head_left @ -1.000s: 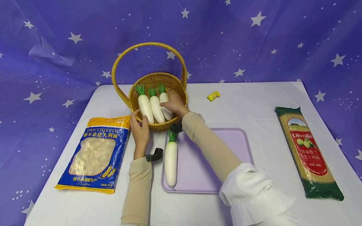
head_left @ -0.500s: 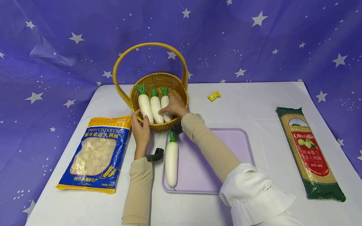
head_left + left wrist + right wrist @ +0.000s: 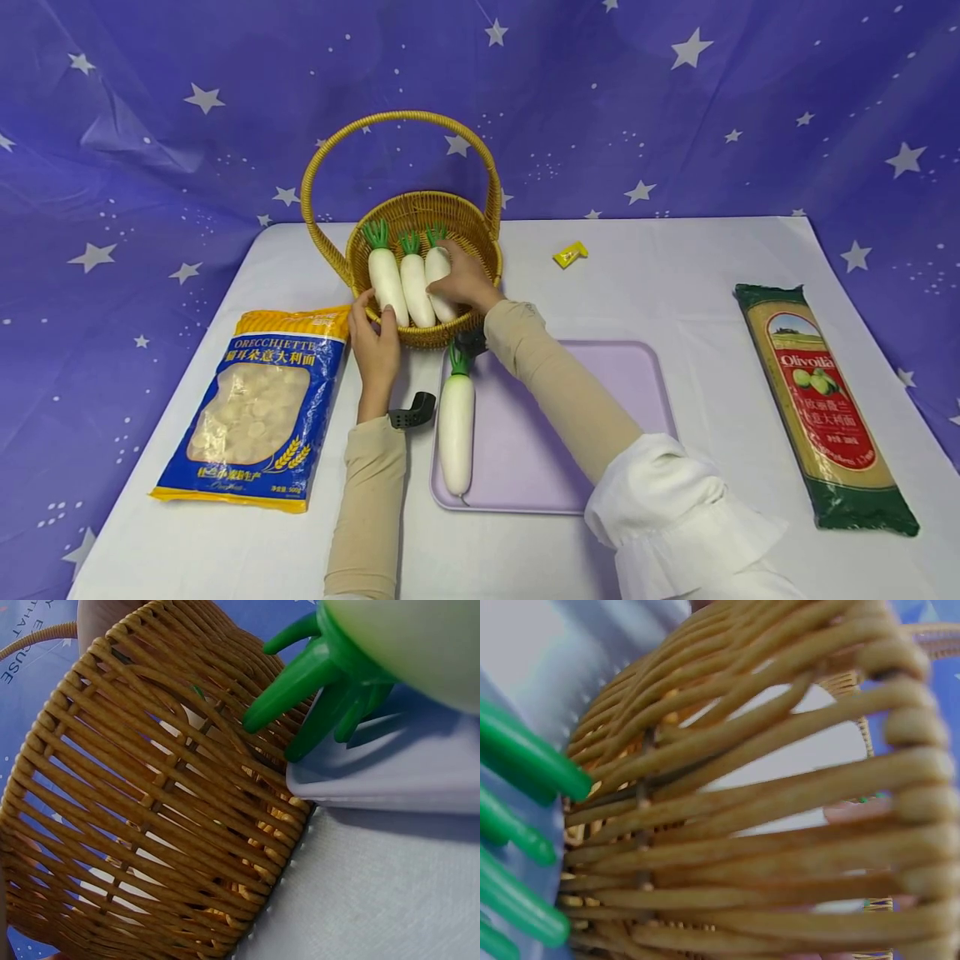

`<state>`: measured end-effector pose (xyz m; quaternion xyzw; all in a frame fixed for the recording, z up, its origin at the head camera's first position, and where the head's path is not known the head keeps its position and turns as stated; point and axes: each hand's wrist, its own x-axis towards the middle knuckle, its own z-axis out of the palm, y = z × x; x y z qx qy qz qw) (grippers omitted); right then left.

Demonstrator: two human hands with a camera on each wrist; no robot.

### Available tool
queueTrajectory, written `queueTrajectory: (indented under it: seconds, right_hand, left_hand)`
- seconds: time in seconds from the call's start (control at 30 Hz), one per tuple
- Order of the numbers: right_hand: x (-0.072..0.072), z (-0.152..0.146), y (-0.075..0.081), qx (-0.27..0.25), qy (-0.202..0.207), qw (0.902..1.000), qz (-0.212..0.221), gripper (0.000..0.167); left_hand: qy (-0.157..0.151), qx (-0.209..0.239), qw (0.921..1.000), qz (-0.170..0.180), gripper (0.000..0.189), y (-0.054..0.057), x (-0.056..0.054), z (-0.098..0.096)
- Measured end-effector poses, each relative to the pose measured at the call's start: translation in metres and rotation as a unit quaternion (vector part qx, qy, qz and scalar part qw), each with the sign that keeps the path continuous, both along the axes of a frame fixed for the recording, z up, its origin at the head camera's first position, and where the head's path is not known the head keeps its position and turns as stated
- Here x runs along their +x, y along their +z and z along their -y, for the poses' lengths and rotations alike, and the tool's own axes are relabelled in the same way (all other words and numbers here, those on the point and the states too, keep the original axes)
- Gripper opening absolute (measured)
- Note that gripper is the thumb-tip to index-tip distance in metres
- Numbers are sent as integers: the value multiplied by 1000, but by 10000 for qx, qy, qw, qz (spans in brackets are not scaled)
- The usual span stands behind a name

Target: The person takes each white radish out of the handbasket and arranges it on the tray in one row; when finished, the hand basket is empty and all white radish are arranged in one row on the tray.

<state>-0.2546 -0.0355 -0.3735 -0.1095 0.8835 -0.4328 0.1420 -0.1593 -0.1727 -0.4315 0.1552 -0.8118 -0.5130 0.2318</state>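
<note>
Starry purple cloth (image 3: pixel 570 100) backs the white-covered tabletop (image 3: pixel 705 358), where a wicker basket (image 3: pixel 426 337) stands. Inside the basket, the right hand (image 3: pixel 467 280) curls thumb and fingers partway round the rightmost white radish (image 3: pixel 439 265); an even hold about its middle should best avoid nudging the two neighbouring radishes (image 3: pixel 387 285). At the basket's near-left rim rests the left hand (image 3: pixel 377 348), thumb and fingers apart; I cannot tell whether it grips anything, though light bracing there would limit tipping. Nearer than the basket, a fourth radish (image 3: pixel 456 433) lies on a lilac tray (image 3: pixel 532 467). Left of the basket is an orecchiette packet (image 3: pixel 247 417); right of it, a yellow-wrapped candy (image 3: pixel 571 254) and, farther off, an Olivoilà pasta packet (image 3: pixel 817 392).
</note>
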Motion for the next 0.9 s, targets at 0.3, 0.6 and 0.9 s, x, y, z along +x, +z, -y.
queueTrajectory:
  seconds: [0.3,0.6,0.9]
  right_hand:
    - [-4,-11,3,-1893,710,9737,1050,45]
    - [14,-44,9,-3362,867,9275,1385,45]
    - [80,-97,37,-3249,610,9428,438,44]
  left_hand:
    - [31,-33,10000,2,41,-1,-1,2]
    - [58,-18,10000,-40,40,-1,0,0]
    - [-3,-21,10000,-37,40,-2,-1,-1]
